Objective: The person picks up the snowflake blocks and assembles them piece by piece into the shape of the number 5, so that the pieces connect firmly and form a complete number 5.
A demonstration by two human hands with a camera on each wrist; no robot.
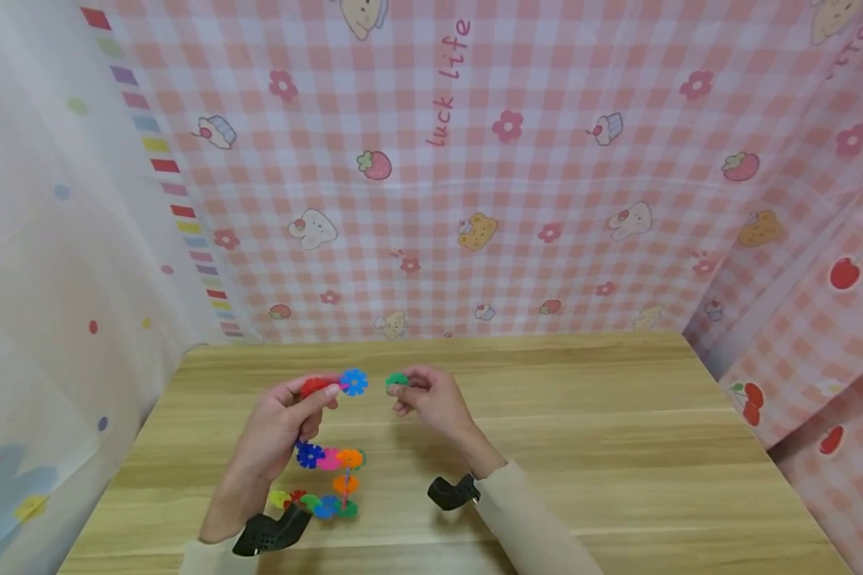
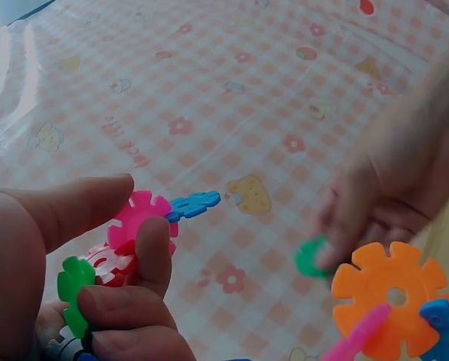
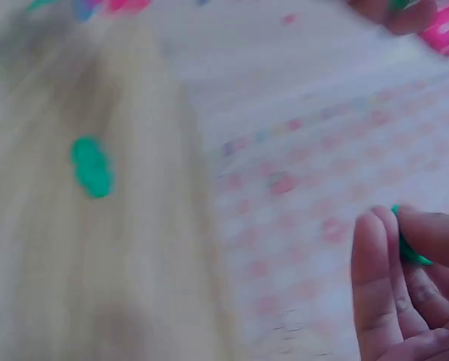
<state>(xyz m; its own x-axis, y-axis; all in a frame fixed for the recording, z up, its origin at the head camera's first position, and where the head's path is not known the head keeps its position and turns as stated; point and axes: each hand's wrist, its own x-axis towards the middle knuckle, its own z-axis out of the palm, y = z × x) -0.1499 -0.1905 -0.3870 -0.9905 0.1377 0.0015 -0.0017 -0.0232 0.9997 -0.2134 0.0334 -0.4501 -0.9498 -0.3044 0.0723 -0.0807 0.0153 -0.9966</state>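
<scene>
My left hand [image 1: 276,427] pinches a pink notched disc [image 2: 140,222] in a linked string of plastic flower-shaped discs. A light blue disc [image 1: 355,382] sticks out at its tip, with a red disc [image 1: 315,387] and a green disc [image 2: 75,295] among the fingers. Below the hand, the string continues through a dark blue disc [image 1: 310,456] and an orange disc [image 2: 393,297] to lower discs, including yellow [image 1: 280,499]. To the right, my right hand [image 1: 435,402] holds a separate green flower disc [image 1: 397,380] between thumb and fingers, a small gap from the light blue one.
A wooden table [image 1: 582,447] lies under both hands. Pink checked cloth [image 1: 518,184] hangs behind it, with pale cloth [image 1: 65,239] on the left. In the right wrist view a blurred green piece [image 3: 92,167] appears against the wood.
</scene>
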